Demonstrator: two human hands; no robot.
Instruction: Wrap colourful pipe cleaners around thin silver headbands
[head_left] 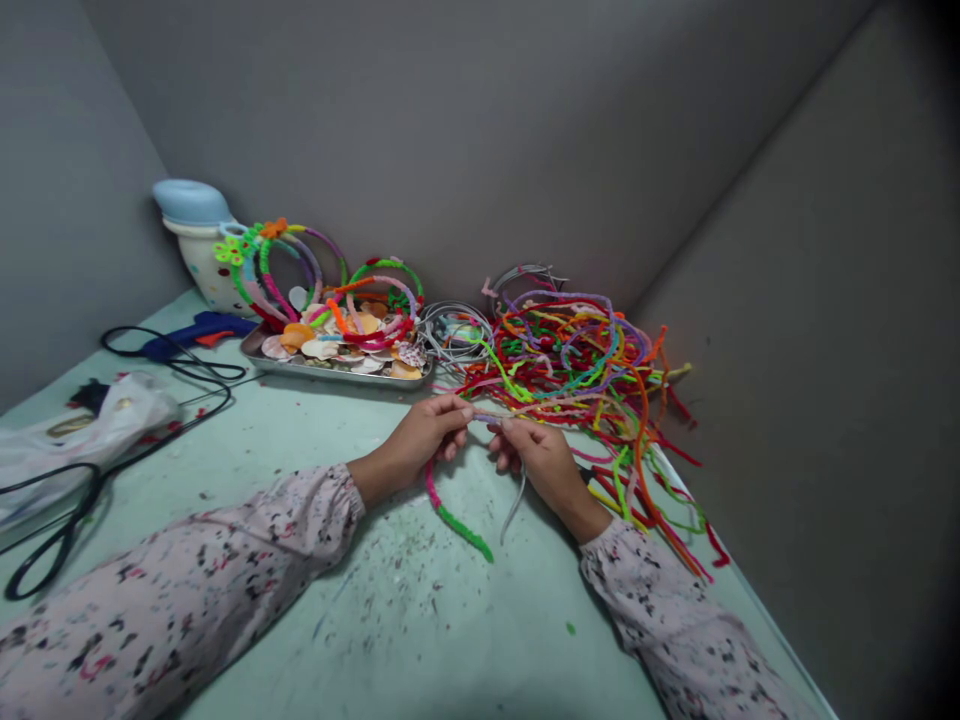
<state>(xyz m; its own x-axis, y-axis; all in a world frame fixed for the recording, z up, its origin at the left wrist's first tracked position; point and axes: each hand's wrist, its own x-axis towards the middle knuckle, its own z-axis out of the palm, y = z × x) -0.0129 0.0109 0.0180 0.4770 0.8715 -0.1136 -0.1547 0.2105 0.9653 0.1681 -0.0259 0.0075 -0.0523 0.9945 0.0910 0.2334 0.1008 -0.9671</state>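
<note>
Pinching a pipe-cleaner-covered wire (486, 419) between them, the person's two hands meet above the middle of the table (442, 620), nearer its far edge than its near one. The left hand (437, 424) has thumb and forefinger clamped on a lilac stretch, its other fingers curled beneath. The right hand (545, 458) grips the same stretch just beside it, thumb against forefinger and the rest bent inward. Below the left hand hangs a curved fuzzy length (460, 527), pink above and green at the tip; below the right hand drops a bare grey wire end (513, 512). Whether these join inside the fingers is hidden.

Behind the right hand, a tangled heap of pipe cleaners (577, 345) spreads from the far edge down along the right edge. Coils of grey wire (454, 338) lie at its left side, near the far edge. Next to them, a metal tray (337, 374) carries seashells (322, 348), with colourful wrapped hoops (384, 263) above them, some bearing flowers. At the far left corner stands a dotted white container (217, 272) with a light blue lid (191, 204). Toward the left edge lie a blue tool (196, 332), a looped black cable (94, 490) and a white plastic bag (124, 425).
</note>
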